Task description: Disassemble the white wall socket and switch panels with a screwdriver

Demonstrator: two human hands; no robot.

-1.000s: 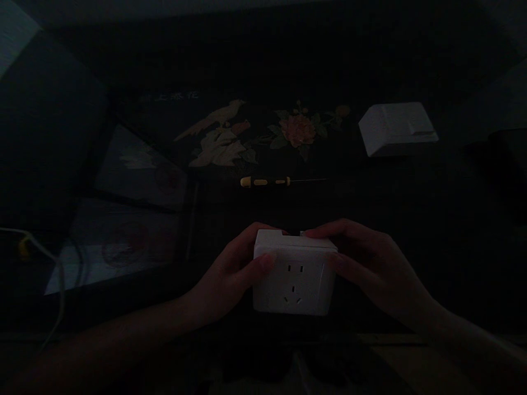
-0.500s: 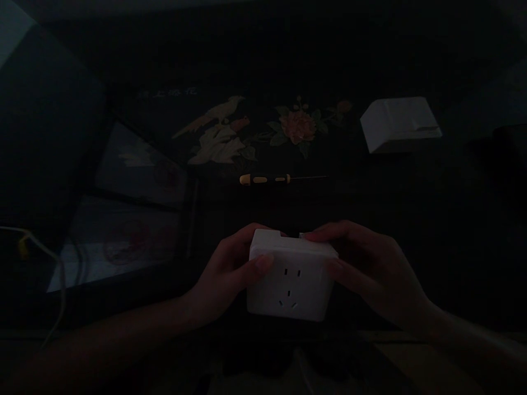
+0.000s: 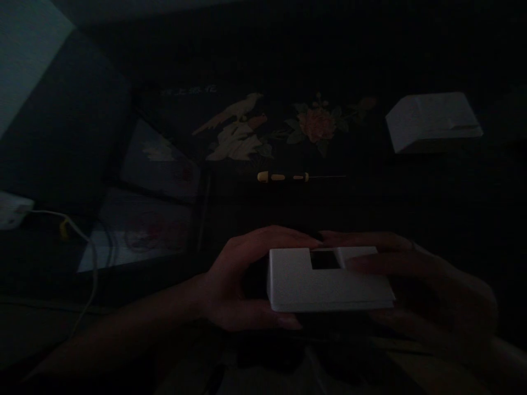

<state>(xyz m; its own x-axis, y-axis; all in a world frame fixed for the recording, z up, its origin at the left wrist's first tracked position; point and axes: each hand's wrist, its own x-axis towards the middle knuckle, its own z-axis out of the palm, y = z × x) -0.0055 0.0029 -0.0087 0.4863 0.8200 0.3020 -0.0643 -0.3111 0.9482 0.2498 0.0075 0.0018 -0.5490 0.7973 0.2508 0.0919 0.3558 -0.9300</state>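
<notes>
A white wall socket box (image 3: 329, 291) is held between both hands near the front of the dark table. Its side with a square notch faces up; the face with the plug slots is turned out of sight. My left hand (image 3: 242, 280) grips the left end, fingers behind and thumb along the front edge. At the other end, my right hand (image 3: 436, 280) is closed on the box, a finger lying on top beside the notch. Beyond the hands lies a screwdriver (image 3: 284, 176) with a black and yellow handle and a thin shaft pointing right.
Another white box-like piece (image 3: 434, 123) rests at the back right. The dark glossy table (image 3: 230, 203) bears a bird and flower picture. On the left, a pale cable (image 3: 94, 258) with a yellow tie runs from a white power strip (image 3: 14, 211).
Both hands have tipped the socket box, so the slotted face has gone from sight and the notched side shows. The whole view has shifted, with things on the table appearing further right.
</notes>
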